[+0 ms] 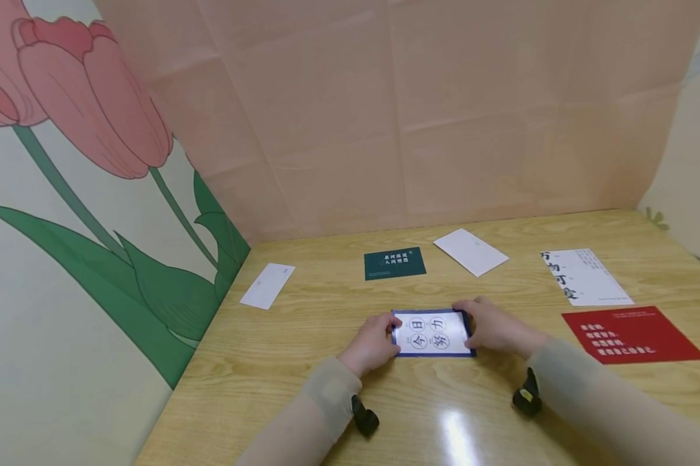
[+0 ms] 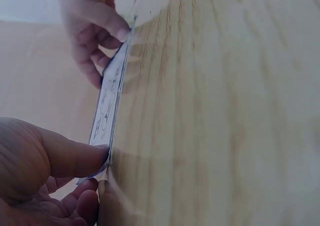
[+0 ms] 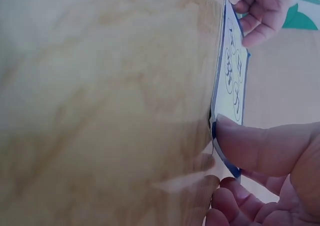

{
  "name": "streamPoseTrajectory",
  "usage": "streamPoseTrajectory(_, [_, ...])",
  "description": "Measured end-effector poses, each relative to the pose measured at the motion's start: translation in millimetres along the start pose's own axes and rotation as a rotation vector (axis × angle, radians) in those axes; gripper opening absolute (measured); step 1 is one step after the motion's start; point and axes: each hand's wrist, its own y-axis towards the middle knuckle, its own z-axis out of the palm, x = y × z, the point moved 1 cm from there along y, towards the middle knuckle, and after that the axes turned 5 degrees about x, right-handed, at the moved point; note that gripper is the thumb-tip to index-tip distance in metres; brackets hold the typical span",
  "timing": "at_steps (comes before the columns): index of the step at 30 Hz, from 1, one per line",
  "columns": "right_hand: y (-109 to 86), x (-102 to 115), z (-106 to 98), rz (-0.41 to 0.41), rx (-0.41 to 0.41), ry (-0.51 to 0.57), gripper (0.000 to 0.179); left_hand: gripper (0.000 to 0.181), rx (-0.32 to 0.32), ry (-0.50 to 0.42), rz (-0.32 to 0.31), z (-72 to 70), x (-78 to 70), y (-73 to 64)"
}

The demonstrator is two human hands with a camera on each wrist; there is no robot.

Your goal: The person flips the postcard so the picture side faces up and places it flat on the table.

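Pale wood grain ran across the table (image 1: 303, 382), backed by a creased salmon-pink sheet (image 1: 443, 116). Near the middle of that tabletop was a white card (image 1: 430, 333) with a blue border and four circled Chinese characters, and both hands had hold of it. The person's left hand (image 1: 374, 343) pinched its left end, thumb on the printed face; the right hand (image 1: 494, 327) gripped the right end likewise, thumb on top and other fingers curled by the edge. Black straps (image 1: 365, 416) hung at both beige sleeves (image 1: 303, 421). Beyond the held card lay a dark green postcard (image 1: 394, 268) with white lettering, and just right of it a slanted, mostly plain white card (image 1: 471, 252). Farther out to the right, a white postcard with black calligraphy (image 1: 594, 278) sat just beyond a red postcard (image 1: 635, 333). Well to the left was a small white card (image 1: 268, 285), near the wall's pink tulip mural (image 1: 93, 97).
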Motion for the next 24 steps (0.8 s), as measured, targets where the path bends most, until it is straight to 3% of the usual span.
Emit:
streamPoseTrajectory(10, [3.5, -1, -1, -0.003, 0.01, -0.029, 0.071, 0.039, -0.001, 0.055, -0.01, 0.9, -0.2, 0.2])
streamPoseTrajectory(14, [3.2, 0, 0, -0.018, 0.009, -0.032, 0.071, 0.037, 0.003, 0.141, 0.022, 0.4, -2.7, -3.2])
streamPoseTrajectory(17, [2.9, 0, 0, -0.032, 0.009, -0.055, 0.069, 0.036, 0.052, 0.312, 0.123, 1.4, -7.5, -9.7])
streamPoseTrajectory(21, [2.5, 0, 0, -0.039, 0.008, -0.083, 0.065, 0.043, 0.195, 0.602, 0.318, 3.7, -15.1, -22.6])
streamPoseTrajectory(24, [0.2, 1, -1, -0.044, 0.009, -0.091, 0.063, 0.051, 0.273, 0.701, 0.395, 4.3, -17.7, -29.9])
